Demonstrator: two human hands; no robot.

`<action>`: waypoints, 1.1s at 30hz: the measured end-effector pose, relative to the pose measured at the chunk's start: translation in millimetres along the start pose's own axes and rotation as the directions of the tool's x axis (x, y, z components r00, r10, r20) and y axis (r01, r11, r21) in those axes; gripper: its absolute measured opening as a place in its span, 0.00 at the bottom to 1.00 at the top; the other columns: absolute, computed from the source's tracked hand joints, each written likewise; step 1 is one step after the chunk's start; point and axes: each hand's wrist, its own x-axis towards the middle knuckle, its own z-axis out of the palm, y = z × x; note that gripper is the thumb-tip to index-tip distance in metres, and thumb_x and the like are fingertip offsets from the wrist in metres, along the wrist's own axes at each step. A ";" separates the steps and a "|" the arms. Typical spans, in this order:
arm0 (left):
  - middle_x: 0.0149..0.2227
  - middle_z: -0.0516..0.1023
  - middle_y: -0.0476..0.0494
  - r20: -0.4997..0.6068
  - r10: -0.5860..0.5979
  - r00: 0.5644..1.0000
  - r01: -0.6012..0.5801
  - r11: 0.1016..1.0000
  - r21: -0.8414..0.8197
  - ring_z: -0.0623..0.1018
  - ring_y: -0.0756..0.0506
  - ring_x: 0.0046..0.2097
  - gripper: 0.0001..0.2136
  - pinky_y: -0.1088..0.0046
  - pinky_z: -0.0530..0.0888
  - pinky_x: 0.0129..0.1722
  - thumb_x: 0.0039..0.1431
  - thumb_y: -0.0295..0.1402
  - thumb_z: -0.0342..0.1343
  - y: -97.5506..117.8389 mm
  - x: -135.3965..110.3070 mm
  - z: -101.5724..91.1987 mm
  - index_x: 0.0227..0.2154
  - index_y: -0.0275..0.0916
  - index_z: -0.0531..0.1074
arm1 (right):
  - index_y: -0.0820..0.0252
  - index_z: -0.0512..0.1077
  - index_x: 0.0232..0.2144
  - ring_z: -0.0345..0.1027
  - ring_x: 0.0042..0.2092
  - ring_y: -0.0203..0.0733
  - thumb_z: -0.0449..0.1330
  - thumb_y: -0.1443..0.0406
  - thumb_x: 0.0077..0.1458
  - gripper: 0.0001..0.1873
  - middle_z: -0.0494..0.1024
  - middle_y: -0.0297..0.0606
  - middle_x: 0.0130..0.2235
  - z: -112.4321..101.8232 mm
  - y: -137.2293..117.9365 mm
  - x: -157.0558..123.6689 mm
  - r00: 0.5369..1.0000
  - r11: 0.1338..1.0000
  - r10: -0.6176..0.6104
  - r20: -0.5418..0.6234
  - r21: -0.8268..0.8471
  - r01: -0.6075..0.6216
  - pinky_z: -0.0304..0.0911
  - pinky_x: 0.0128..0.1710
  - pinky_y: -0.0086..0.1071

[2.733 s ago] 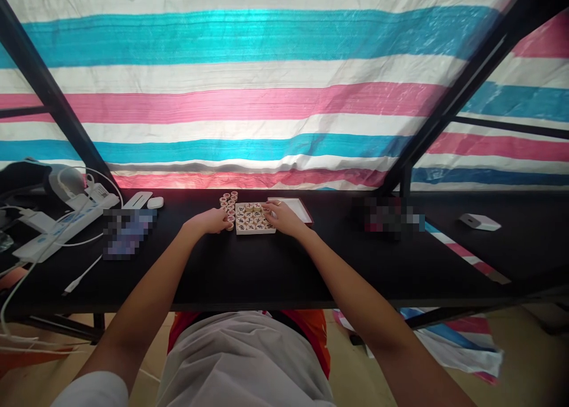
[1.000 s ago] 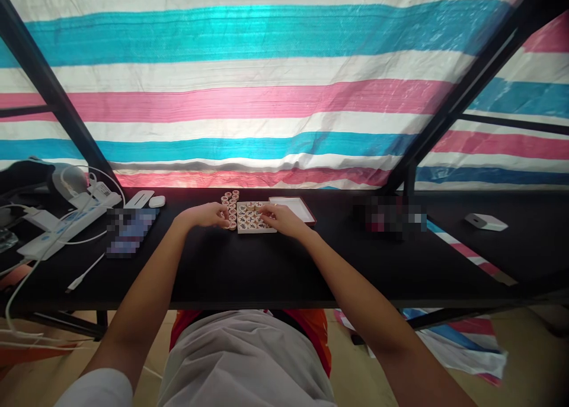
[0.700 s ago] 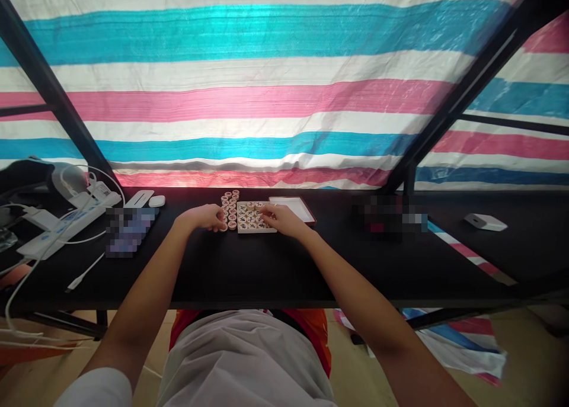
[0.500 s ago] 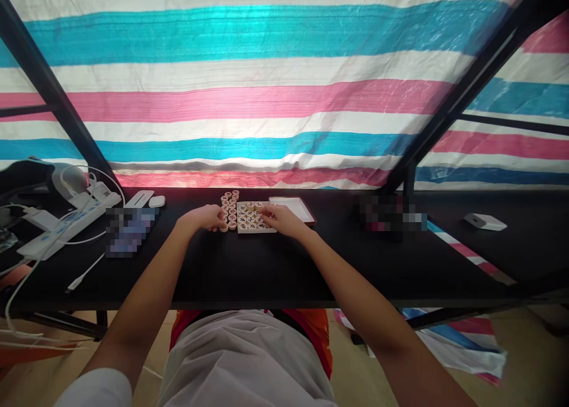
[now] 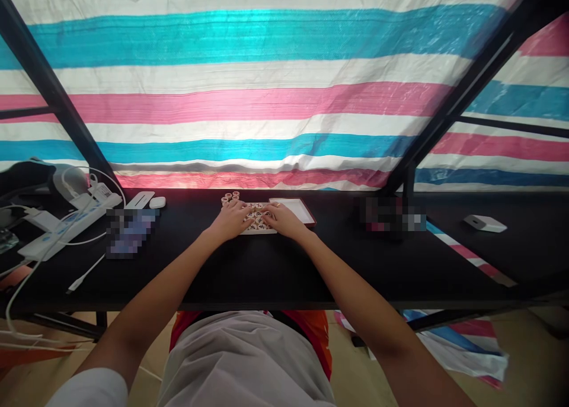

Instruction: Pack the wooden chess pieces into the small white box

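A small pale tray (image 5: pixel 267 231) filled with round wooden chess pieces (image 5: pixel 256 216) lies on the black table (image 5: pixel 267 265) straight ahead. My left hand (image 5: pixel 231 218) rests over the tray's left part, fingers curled down on the pieces and hiding the loose ones beside it. My right hand (image 5: pixel 281 218) lies on the tray's right side, fingertips pressed on the pieces. A few loose pieces (image 5: pixel 230 196) show just beyond my left hand. What either hand grips is too small to make out.
A red-rimmed box lid (image 5: pixel 297 210) lies right of the tray. A white power strip (image 5: pixel 66 223) with cables, a white mouse (image 5: pixel 156 202) and a blurred item sit at the left. A small white box (image 5: pixel 482 222) lies far right. Black frame posts and a striped tarp stand behind.
My left hand has moved right from the loose pieces beside the tray onto the tray's left part. My right hand has stayed on the tray's right side.
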 end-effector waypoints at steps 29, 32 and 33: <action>0.52 0.68 0.34 -0.048 0.001 0.999 -0.002 1.000 -0.015 0.67 0.38 0.54 0.19 0.59 0.63 0.54 0.65 0.40 0.43 -1.2 6.8 24.7 0.54 0.38 0.66 | 0.61 0.75 0.37 0.65 0.35 0.38 0.53 0.69 0.56 0.10 0.73 0.38 0.31 -6.6 -7.0 0.4 0.995 0.999 -0.047 0.093 0.027 0.045 0.58 0.37 0.29; 0.53 0.68 0.37 -0.004 0.024 1.000 -0.024 0.999 -0.031 0.67 0.39 0.55 0.18 0.59 0.61 0.55 0.65 0.41 0.42 -2.4 7.2 26.6 0.51 0.41 0.69 | 0.61 0.74 0.36 0.65 0.34 0.38 0.53 0.70 0.56 0.10 0.73 0.38 0.30 -5.8 -6.0 0.7 0.994 0.999 -0.044 0.096 0.018 0.042 0.58 0.36 0.29; 0.53 0.69 0.37 0.004 0.024 1.000 -0.024 0.999 -0.031 0.67 0.39 0.54 0.18 0.59 0.61 0.55 0.65 0.41 0.42 -1.9 7.2 26.0 0.50 0.41 0.70 | 0.61 0.74 0.36 0.65 0.34 0.38 0.53 0.69 0.56 0.10 0.72 0.37 0.30 -5.5 -5.6 0.7 0.994 0.999 -0.049 0.098 0.017 0.048 0.58 0.36 0.29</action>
